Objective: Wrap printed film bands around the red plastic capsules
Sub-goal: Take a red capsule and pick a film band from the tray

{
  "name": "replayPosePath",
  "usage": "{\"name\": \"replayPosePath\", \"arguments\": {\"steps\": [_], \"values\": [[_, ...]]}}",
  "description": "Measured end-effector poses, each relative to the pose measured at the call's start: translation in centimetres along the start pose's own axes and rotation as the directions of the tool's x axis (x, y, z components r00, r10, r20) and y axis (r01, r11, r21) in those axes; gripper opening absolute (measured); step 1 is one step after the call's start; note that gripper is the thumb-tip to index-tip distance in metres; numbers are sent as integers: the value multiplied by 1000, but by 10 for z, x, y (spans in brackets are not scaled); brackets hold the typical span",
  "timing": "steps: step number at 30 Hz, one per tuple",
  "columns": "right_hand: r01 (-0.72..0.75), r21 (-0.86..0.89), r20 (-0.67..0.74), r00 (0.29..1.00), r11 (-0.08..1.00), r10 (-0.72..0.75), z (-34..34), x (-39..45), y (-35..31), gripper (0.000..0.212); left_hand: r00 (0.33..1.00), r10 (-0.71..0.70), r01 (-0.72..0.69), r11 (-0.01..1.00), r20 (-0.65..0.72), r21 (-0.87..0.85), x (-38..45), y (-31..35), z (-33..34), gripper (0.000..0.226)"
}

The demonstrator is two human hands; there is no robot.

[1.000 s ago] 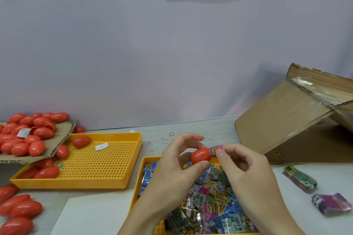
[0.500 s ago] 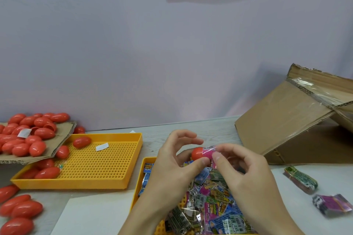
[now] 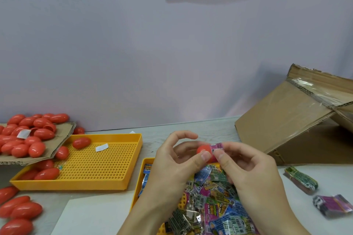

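Head view: your left hand pinched the red capsule between thumb and fingers, above the near yellow tray of loose printed film bands. Your right hand pinched a pink film band sitting on the capsule's right end, thumb pressed against it. The capsule lay between both grips, off the table.

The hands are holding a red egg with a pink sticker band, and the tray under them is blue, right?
Nearly. The head view shows both hands, left hand and right hand, holding the red capsule with the pink band, but the tray under them is yellow, not blue.
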State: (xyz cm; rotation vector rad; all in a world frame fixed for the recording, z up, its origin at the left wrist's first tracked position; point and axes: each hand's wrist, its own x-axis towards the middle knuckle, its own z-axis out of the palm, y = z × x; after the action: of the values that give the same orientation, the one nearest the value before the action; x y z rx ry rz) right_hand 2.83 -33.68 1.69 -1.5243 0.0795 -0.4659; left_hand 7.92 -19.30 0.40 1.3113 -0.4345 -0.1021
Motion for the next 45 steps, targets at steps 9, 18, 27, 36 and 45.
{"name": "replayPosePath", "arguments": {"steps": [9, 18, 27, 36, 45], "values": [[-63, 66, -26, 998, 996, 65, 0, 0, -1, 32, 999, 31, -37, 981, 32, 191, -2, 5, 3, 42], [-106, 92, -23, 994, 990, 108, 1, 1, 0, 37, 998, 63, -66, 974, 20, 219, -4, 6, 4, 49], [-114, 106, -27, 993, 988, 118, -2, 1, -4, 25, 997, 75, -81, 957, 30, 279, -4, 9, 6, 45], [-159, 47, -18, 987, 986, 160, 0, 1, -5, 25, 994, 110, -111, 960, 19, 257, -5, 8, 7, 46], [-142, 33, 7, 990, 989, 142, 1, 0, -9, 15, 992, 130, -125, 963, -2, 240, -5, 8, 9, 42]]}}
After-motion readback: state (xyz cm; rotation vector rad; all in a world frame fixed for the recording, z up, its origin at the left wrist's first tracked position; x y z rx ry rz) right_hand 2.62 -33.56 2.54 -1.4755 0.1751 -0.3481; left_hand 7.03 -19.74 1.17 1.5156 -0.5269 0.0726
